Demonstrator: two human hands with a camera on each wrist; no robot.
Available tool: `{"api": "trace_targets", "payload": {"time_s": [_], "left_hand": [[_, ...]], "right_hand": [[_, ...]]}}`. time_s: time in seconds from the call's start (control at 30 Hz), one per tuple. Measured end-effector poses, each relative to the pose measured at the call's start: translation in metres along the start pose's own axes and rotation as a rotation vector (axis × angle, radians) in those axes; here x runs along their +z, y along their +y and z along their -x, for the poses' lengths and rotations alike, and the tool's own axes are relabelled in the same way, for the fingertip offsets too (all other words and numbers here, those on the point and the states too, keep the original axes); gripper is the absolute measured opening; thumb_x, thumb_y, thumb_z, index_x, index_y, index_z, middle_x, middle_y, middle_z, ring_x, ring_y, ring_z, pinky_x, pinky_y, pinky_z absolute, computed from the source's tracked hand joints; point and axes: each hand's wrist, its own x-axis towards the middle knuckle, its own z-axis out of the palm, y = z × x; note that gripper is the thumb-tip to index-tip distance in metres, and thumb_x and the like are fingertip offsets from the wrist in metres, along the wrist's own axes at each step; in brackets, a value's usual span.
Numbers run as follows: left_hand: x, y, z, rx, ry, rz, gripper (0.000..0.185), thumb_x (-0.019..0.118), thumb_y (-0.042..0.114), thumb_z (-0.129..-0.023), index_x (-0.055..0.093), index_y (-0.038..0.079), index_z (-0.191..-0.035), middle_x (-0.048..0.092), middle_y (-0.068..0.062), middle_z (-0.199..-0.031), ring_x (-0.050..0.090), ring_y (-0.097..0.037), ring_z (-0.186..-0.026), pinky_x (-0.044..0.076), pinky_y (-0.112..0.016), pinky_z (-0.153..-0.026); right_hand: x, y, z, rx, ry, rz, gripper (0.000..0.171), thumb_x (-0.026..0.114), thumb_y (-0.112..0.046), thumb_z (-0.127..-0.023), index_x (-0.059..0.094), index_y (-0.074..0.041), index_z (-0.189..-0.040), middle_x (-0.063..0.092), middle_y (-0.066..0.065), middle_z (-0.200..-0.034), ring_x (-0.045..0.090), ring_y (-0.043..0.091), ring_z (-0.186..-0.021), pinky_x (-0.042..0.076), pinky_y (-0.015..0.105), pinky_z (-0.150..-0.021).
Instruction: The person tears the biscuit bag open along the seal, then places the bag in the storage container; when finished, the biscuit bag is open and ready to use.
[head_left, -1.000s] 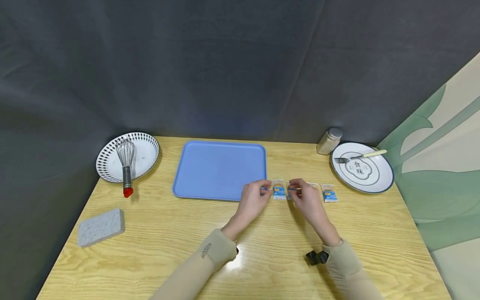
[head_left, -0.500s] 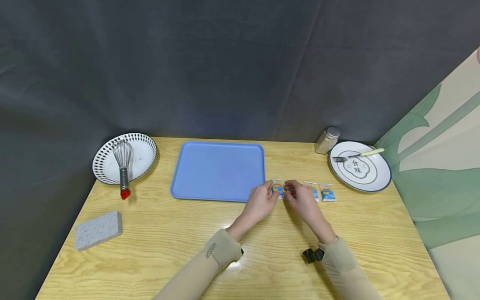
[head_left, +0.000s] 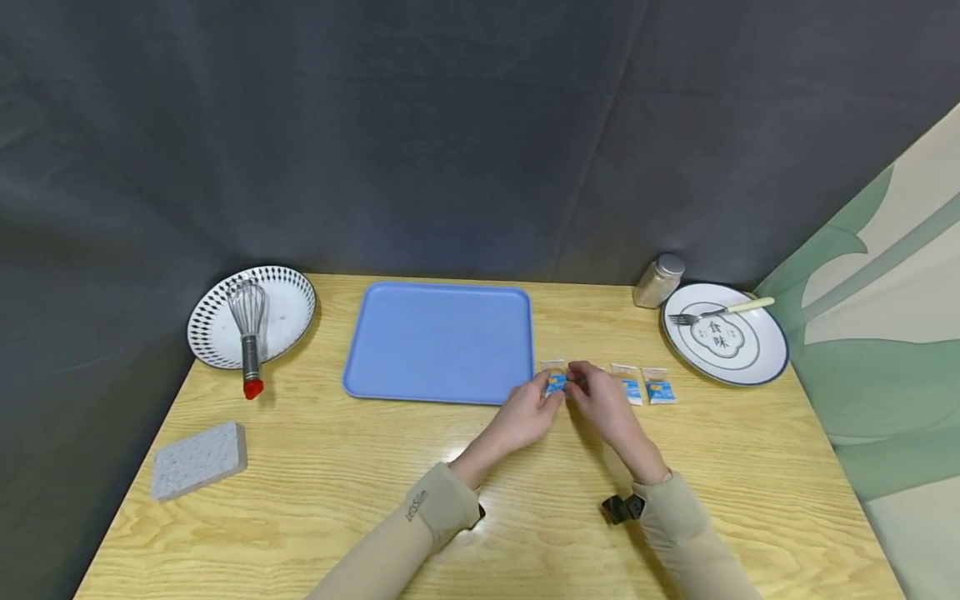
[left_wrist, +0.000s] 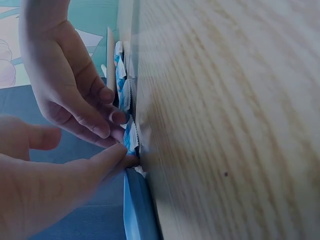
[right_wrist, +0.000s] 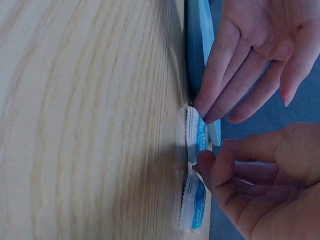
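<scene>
Far left on the tabletop: grey sponge. Behind it, patterned plate with a whisk laid across, red handle end hanging over the rim. In the middle, blue tray, bare. Just off its right edge, a small blue-and-white packet lying flat on the wood. Left hand reaching in from the left, straight fingertips pressing the packet's near edge, not curled round it. Right hand meeting it from the right, bent fingertips touching the same packet; real pinch or only contact, cannot tell. Just right of the hands, two more packets side by side. Further right, a shaker jar at the back, and beside it a white plate carrying a fork.
</scene>
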Motion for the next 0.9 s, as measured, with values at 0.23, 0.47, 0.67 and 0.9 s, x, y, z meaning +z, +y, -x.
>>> {"api": "trace_targets", "payload": {"time_s": [0.23, 0.47, 0.67, 0.9], "left_hand": [[0.0043, -0.0003, 0.0032, -0.046, 0.055, 0.172, 0.047, 0.048, 0.008, -0.112, 0.045, -0.016, -0.153, 0.056, -0.032, -0.148, 0.057, -0.04, -0.138, 0.05, -0.044, -0.111], [0.0008, -0.0002, 0.0058, -0.051, 0.126, 0.222, 0.042, 0.047, 0.009, -0.114, 0.052, -0.014, -0.149, 0.058, -0.029, -0.148, 0.058, -0.04, -0.137, 0.05, -0.047, -0.111], [-0.003, -0.0024, 0.0069, -0.034, 0.179, 0.236, 0.038, 0.047, 0.007, -0.114, 0.058, -0.011, -0.145, 0.065, -0.025, -0.14, 0.063, -0.037, -0.131, 0.053, -0.044, -0.108], [-0.0035, -0.0053, 0.0079, 0.006, 0.228, 0.247, 0.034, 0.05, 0.004, -0.112, 0.062, -0.013, -0.139, 0.066, -0.028, -0.138, 0.064, -0.041, -0.129, 0.054, -0.045, -0.106]], "right_hand": [[0.0036, -0.0035, 0.0017, 0.004, 0.047, -0.049, 0.031, 0.067, 0.011, -0.098, 0.062, 0.022, -0.127, 0.073, 0.032, -0.111, 0.073, 0.047, -0.099, 0.061, 0.055, -0.085], [0.0, -0.0049, 0.0044, 0.052, 0.077, -0.104, 0.034, 0.067, 0.006, -0.102, 0.06, 0.019, -0.133, 0.072, 0.03, -0.114, 0.072, 0.045, -0.099, 0.061, 0.053, -0.083], [0.0011, -0.0036, 0.0028, 0.055, 0.108, -0.145, 0.03, 0.07, 0.006, -0.101, 0.065, 0.017, -0.128, 0.073, 0.026, -0.108, 0.073, 0.041, -0.094, 0.059, 0.034, -0.069], [0.0066, -0.0045, 0.0045, 0.09, 0.086, -0.218, 0.022, 0.071, 0.003, -0.101, 0.066, 0.014, -0.119, 0.071, 0.023, -0.102, 0.07, 0.037, -0.092, 0.054, 0.025, -0.071]]}}
